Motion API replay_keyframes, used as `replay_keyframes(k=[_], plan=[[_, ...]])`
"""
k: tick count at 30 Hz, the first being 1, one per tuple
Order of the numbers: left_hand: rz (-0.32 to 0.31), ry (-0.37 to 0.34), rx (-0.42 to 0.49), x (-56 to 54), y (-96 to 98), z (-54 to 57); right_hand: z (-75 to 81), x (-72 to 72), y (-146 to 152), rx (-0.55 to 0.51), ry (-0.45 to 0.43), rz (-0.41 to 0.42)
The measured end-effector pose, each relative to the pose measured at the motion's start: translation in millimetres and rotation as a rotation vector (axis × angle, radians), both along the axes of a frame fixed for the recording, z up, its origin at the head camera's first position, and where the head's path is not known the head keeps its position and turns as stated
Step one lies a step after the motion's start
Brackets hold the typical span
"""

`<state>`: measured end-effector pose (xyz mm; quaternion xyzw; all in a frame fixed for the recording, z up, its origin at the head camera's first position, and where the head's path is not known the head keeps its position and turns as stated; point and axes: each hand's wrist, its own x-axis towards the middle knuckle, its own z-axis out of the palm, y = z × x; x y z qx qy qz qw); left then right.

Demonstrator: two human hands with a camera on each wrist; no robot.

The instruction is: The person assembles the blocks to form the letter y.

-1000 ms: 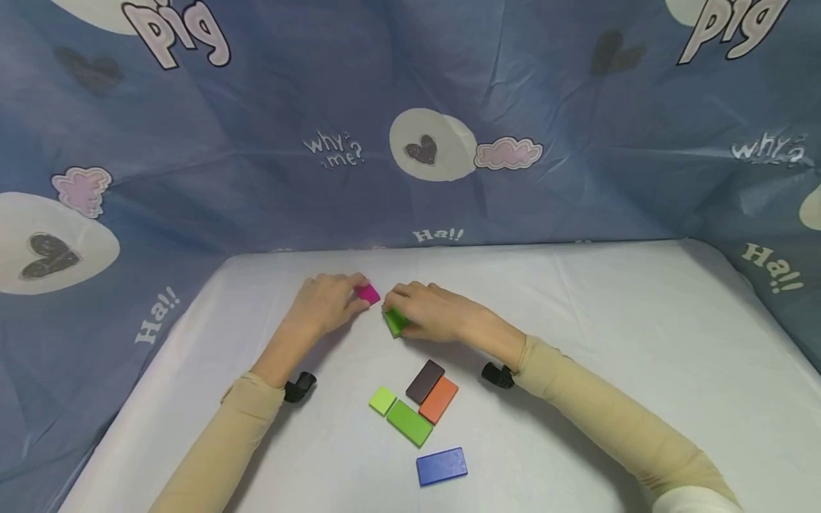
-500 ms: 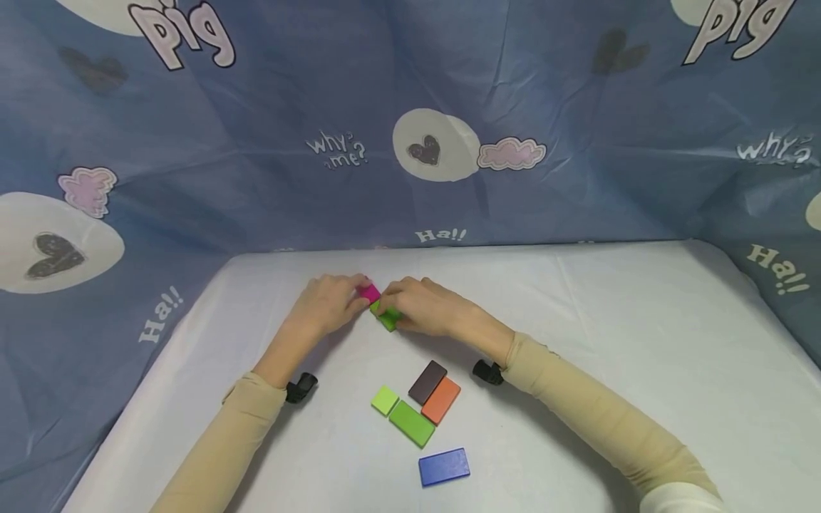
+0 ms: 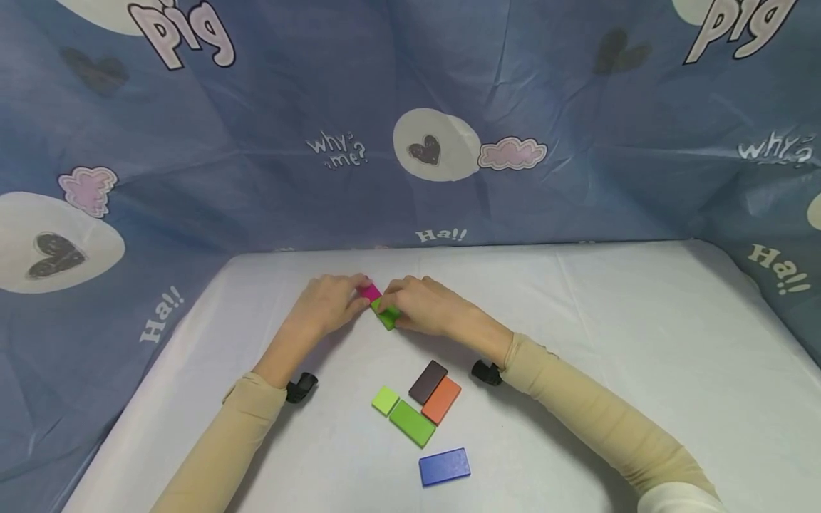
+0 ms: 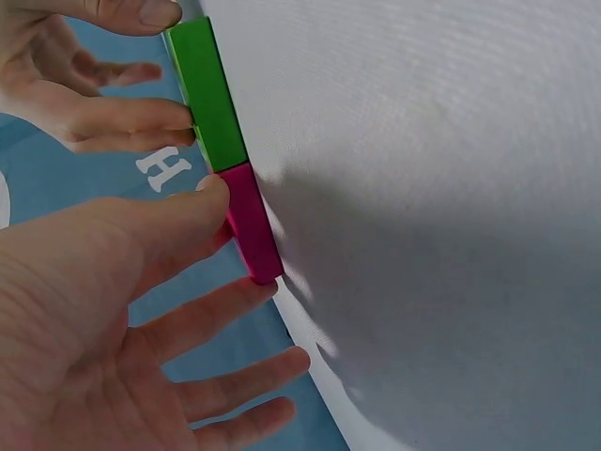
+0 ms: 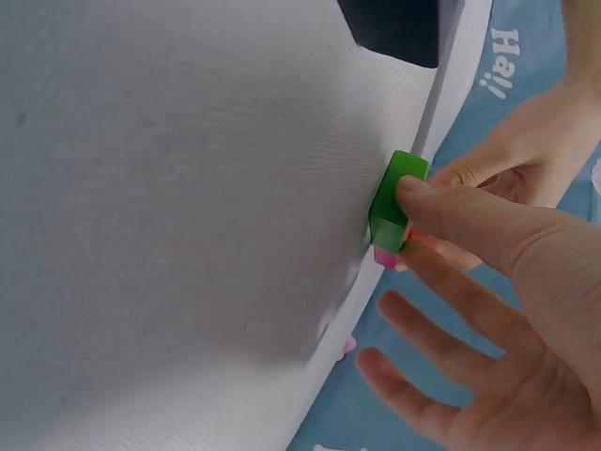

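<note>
My left hand [image 3: 328,304] pinches a magenta block [image 4: 252,222] between thumb and index finger on the white tabletop. Beside it, my right hand [image 3: 426,308] pinches a green block [image 4: 208,94] with thumb and fingers. In the left wrist view the two blocks meet end to end in one straight line. The right wrist view shows the green block in front, with only a bit of the magenta one visible behind it. My other fingers are spread away from both blocks.
Nearer me lie a dark brown block [image 3: 427,382] against an orange block [image 3: 441,400], a small lime square block [image 3: 385,400] near a longer green block [image 3: 412,423], and a blue block [image 3: 445,467]. A blue printed cloth [image 3: 410,206] hangs behind the white table [image 3: 577,427].
My right hand has slid the green block left until its end meets the magenta block. My left hand keeps its pinch in about the same place.
</note>
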<state>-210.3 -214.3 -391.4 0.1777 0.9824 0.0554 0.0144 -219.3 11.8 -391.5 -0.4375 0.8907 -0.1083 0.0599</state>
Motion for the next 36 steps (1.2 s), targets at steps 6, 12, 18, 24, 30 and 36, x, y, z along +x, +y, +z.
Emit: replay_keyframes(k=[6,12,18,24,30,36], plan=[[-0.003,0.025,0.008,2.2,-0.6,-3.3,-1.1,-0.1,-0.2,-0.014,-0.019,0.006],[-0.041,0.099,0.014,7.4,-0.4,-7.2,-2.7,-1.0,-1.3,-0.036,-0.037,0.012],[-0.13,0.151,0.072,9.9,3.4,-2.4,-1.3,-0.9,-2.8,-0.037,-0.052,0.011],[-0.241,0.119,0.126,10.2,5.0,2.3,-1.0,-0.8,-2.8,-0.051,-0.061,0.007],[-0.271,0.079,0.142,10.3,3.4,0.4,-1.0,-0.5,-2.9,-0.06,-0.062,0.004],[-0.275,0.066,0.131,8.5,2.1,0.1,0.2,-1.1,-3.0,-0.055,-0.071,-0.005]])
